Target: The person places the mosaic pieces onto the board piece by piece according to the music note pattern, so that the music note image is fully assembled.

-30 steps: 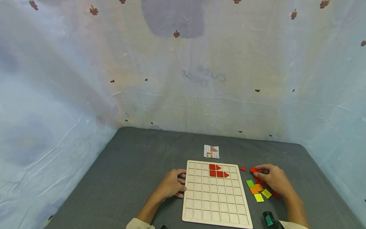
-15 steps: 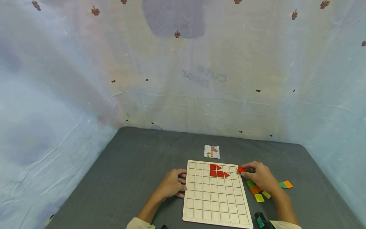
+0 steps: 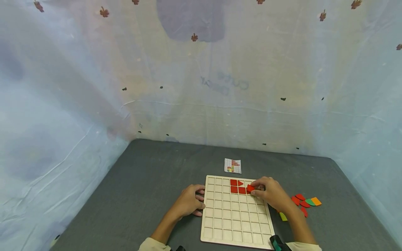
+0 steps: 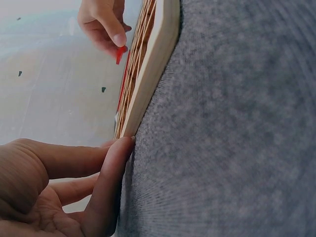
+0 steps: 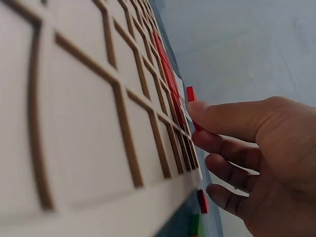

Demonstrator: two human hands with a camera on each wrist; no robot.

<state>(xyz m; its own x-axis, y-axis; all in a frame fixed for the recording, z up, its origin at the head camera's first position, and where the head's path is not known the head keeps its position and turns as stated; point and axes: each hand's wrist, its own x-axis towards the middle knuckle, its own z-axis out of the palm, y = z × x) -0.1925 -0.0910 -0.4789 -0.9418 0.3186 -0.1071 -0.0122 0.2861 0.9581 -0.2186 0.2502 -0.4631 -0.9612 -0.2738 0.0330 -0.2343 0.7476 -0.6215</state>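
The pale wooden grid board lies flat on the dark table. At its left edge rests my left hand, fingers apart and tips against the rim; in the left wrist view that hand touches the board's side. My right hand pinches a red tile over the upper right of the board. The right wrist view shows this tile between thumb and finger, raised off the grid. Red squares and a red triangle lie in the cells just left of it.
A small printed card lies behind the board. Right of the board are several loose red pieces, an orange-and-green piece and a yellow tile, partly behind my right forearm. A patterned cloth wall stands behind the table.
My right hand has carried the red tile leftward from the loose pieces, past the board's right edge, to over the grid. My left hand has stayed at the left edge.
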